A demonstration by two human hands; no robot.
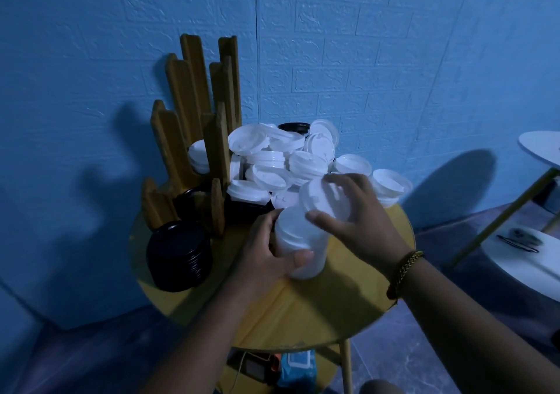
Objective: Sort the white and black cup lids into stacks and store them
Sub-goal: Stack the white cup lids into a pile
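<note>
White lid stack is tilted just above the front of the yellow tabletop, held in the left hand. Its fingers curl round the far side, thumb on the near side. Right hand holds one more white lid at the stack's top, fingers spread over it & pinching the rim. It's blurry here, so can't tell if that lid is seated yet.

Risks, as I judge them:
- Lid goes on crooked w/ the stack leaning, so it won't nest & the top ones slide off.
- Too hard a squeeze & the thin plastic may buckle.
- Left forearm passes near the black stack at the tabletop's left edge. A bump could tip it over the side.
- Further back, the loose white pile is heaped high & reaches the right edge. A brush from the right wrist may roll lids to the floor.
- One black lid at the very back is easy to miss.
- Wooden rack, far left, has narrow slots. A tall stack may jam or spill going in.
</note>
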